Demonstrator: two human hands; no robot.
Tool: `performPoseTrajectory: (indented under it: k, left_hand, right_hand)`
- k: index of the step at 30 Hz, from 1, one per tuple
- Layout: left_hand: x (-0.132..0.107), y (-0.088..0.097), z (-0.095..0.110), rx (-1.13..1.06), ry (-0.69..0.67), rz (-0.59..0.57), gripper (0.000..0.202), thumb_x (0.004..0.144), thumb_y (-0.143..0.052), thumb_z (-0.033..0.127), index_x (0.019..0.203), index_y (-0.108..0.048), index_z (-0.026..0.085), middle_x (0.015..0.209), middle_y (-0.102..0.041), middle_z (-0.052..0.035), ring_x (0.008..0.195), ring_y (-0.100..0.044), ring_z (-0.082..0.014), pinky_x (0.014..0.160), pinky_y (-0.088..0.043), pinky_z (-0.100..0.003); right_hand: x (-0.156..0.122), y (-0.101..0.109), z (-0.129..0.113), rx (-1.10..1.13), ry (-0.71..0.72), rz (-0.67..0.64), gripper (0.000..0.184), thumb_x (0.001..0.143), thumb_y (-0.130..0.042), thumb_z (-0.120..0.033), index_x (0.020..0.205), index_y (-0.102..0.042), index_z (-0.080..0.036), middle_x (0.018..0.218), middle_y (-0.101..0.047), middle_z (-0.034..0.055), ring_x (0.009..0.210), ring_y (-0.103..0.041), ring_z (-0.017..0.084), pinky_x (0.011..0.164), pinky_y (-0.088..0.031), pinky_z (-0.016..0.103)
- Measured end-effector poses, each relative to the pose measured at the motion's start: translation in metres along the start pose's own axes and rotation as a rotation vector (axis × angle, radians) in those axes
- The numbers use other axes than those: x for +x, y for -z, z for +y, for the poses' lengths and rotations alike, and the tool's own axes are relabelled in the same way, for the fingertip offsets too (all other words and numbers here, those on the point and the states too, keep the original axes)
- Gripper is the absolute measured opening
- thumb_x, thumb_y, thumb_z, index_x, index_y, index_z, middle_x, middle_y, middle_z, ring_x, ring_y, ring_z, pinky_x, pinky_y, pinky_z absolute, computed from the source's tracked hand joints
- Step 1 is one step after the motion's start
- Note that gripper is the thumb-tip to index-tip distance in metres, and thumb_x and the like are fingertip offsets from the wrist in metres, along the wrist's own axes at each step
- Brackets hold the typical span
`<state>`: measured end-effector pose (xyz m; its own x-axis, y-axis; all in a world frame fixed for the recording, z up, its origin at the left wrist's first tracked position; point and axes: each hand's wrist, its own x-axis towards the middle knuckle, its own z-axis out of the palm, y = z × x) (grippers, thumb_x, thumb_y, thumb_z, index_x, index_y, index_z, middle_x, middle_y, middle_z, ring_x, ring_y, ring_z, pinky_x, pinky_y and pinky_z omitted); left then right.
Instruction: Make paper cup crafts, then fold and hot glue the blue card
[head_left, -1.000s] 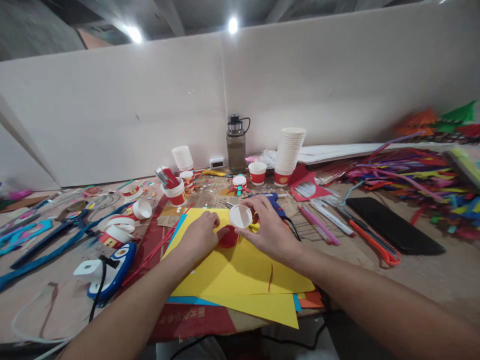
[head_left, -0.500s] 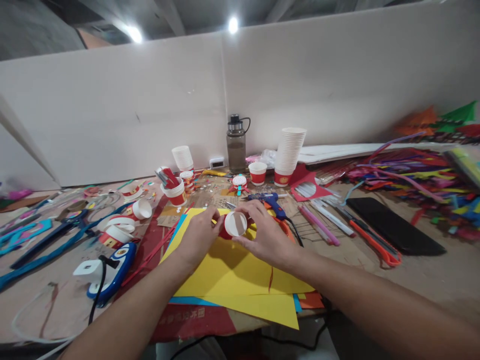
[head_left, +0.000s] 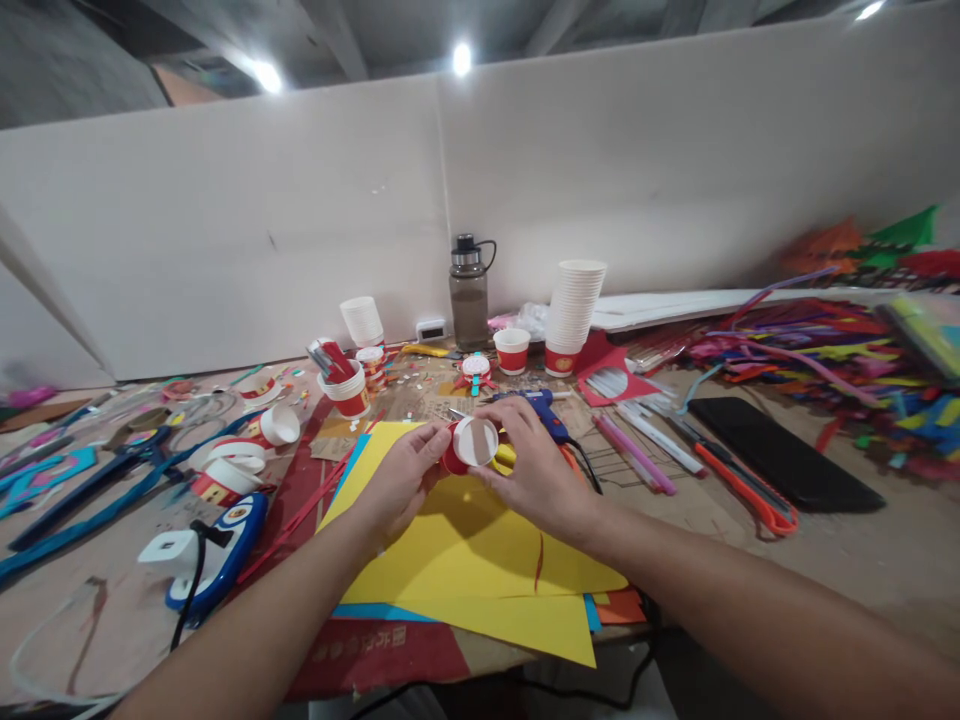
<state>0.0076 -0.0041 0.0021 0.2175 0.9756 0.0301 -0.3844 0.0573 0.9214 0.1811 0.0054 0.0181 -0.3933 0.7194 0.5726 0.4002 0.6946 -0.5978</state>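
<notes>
Between my two hands is a small red and white paper cup (head_left: 475, 442), tilted so that a round white end faces me. My left hand (head_left: 409, 468) grips its red side with the fingers closed. Around the white rim, on the other side, curl the thumb and fingers of my right hand (head_left: 529, 456). Below the cup lie yellow paper sheets (head_left: 465, 560), with blue paper showing under their edges. Yellow scissor handles (head_left: 505, 459) show partly behind my right hand. A blue glue gun (head_left: 546, 412) rests just beyond it.
Behind stand a water bottle (head_left: 469, 300), a tall stack of paper cups (head_left: 574, 315) and a cup of markers (head_left: 343, 388). On the right lie a black phone (head_left: 780, 452), an orange cutter (head_left: 750, 490) and colourful strips (head_left: 817, 350). A blue power strip (head_left: 229, 560) is at left.
The cup has turned slightly and shifted a little to the right in my hands, showing more of its red side. My left fingers have changed their grip along it.
</notes>
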Motion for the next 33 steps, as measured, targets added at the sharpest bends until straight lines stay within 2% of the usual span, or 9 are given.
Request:
performPoseTrajectory:
  k: [8,13,16,19,24,29,33]
  left_hand:
    - [-0.0032,0.0017,0.0016,-0.066,0.016,-0.052,0.020,0.079,-0.065,0.029,0.095,-0.063,0.016,0.092,-0.063,-0.0030,0.082,-0.057,-0.0098,0.077,-0.046,-0.021]
    - [-0.0049,0.0034,0.0013,-0.005,0.046,-0.084,0.019,0.081,-0.063,0.030,0.095,-0.061,0.017,0.089,-0.060,-0.0022,0.075,-0.057,-0.0108,0.071,-0.049,-0.025]
    - [-0.0054,0.0034,0.0016,-0.022,0.033,-0.109,0.022,0.079,-0.065,0.030,0.095,-0.060,0.016,0.091,-0.061,-0.0037,0.077,-0.058,-0.0119,0.074,-0.049,-0.027]
    - [-0.0040,0.0044,0.0018,-0.032,0.004,-0.133,0.032,0.073,-0.071,0.032,0.098,-0.060,0.016,0.092,-0.062,-0.0044,0.081,-0.058,-0.0129,0.077,-0.047,-0.026]
    - [0.0009,0.0076,0.0018,-0.015,-0.014,-0.186,0.060,0.064,-0.077,0.038,0.117,-0.054,0.021,0.100,-0.061,-0.0068,0.088,-0.058,-0.0175,0.079,-0.046,-0.029]
    - [0.0018,0.0069,0.0021,0.022,-0.093,-0.195,0.066,0.062,-0.079,0.035,0.121,-0.052,0.023,0.118,-0.056,-0.0101,0.102,-0.055,-0.0225,0.084,-0.045,-0.032]
    - [0.0000,0.0060,0.0031,0.027,-0.113,-0.189,0.066,0.061,-0.080,0.031,0.120,-0.052,0.023,0.121,-0.054,-0.0103,0.107,-0.053,-0.0244,0.086,-0.043,-0.033]
  right_hand:
    - [-0.0007,0.0006,-0.0005,0.001,0.003,0.010,0.047,0.068,-0.065,-0.007,0.109,-0.048,-0.022,0.113,-0.046,0.0085,0.110,-0.047,0.022,0.095,-0.042,0.040]
    - [-0.0009,0.0007,0.0002,0.002,0.020,0.020,0.049,0.068,-0.066,-0.007,0.110,-0.047,-0.022,0.112,-0.046,0.0080,0.109,-0.047,0.021,0.094,-0.042,0.040]
    - [-0.0004,0.0016,-0.0003,0.007,0.049,0.022,0.048,0.068,-0.065,-0.007,0.109,-0.047,-0.023,0.111,-0.047,0.0078,0.109,-0.046,0.021,0.093,-0.043,0.040]
    - [-0.0001,0.0024,-0.0011,0.012,0.085,0.027,0.049,0.068,-0.064,-0.006,0.111,-0.047,-0.023,0.111,-0.048,0.0074,0.110,-0.046,0.021,0.094,-0.042,0.040]
    - [-0.0022,0.0019,-0.0011,-0.036,0.119,0.068,0.050,0.071,-0.064,-0.009,0.114,-0.046,-0.026,0.115,-0.050,0.0073,0.113,-0.044,0.024,0.096,-0.040,0.046]
    - [-0.0029,0.0031,-0.0034,-0.014,0.149,0.087,0.051,0.072,-0.063,-0.008,0.115,-0.044,-0.027,0.116,-0.049,0.0073,0.115,-0.045,0.024,0.097,-0.041,0.046]
    - [-0.0012,0.0048,-0.0060,0.030,0.180,0.075,0.051,0.072,-0.061,-0.006,0.115,-0.043,-0.027,0.115,-0.050,0.0071,0.115,-0.045,0.023,0.096,-0.041,0.045]
